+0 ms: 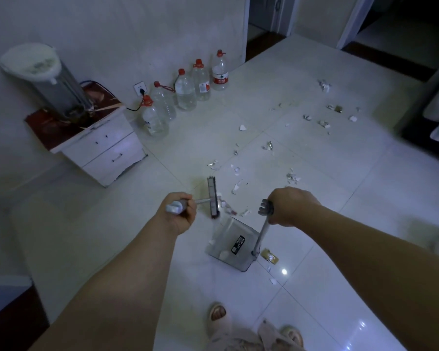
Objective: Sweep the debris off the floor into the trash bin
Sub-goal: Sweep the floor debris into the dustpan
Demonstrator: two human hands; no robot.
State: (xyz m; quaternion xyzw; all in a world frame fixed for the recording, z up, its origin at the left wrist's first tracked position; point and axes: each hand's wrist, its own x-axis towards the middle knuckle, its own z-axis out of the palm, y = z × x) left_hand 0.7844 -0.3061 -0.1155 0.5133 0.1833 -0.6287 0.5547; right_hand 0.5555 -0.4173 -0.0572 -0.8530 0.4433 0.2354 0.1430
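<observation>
The left hand point(176, 212) is clenched around the top of the broom handle point(174, 206), and the broom head point(212, 196) rests on the tiled floor point(365, 198) just ahead of it, its long axis running away from the person. The right hand point(290, 205) is closed on the upright handle of the dustpan point(232, 245), which sits on the floor between the two arms, its open mouth turned toward the broom head. A small cluster of scraps point(226, 206) lies between the broom head and the dustpan mouth, touching or just beside the bristles. The coming stroke therefore appears to run from the broom head rightward and toward the person, into the pan. A few pale pieces already lie inside the pan. Most of the debris point(292, 177) remains scattered well beyond both hands, further out and to the right, so the task looks to be at an early stage. No trash bin can be identified with certainty.
</observation>
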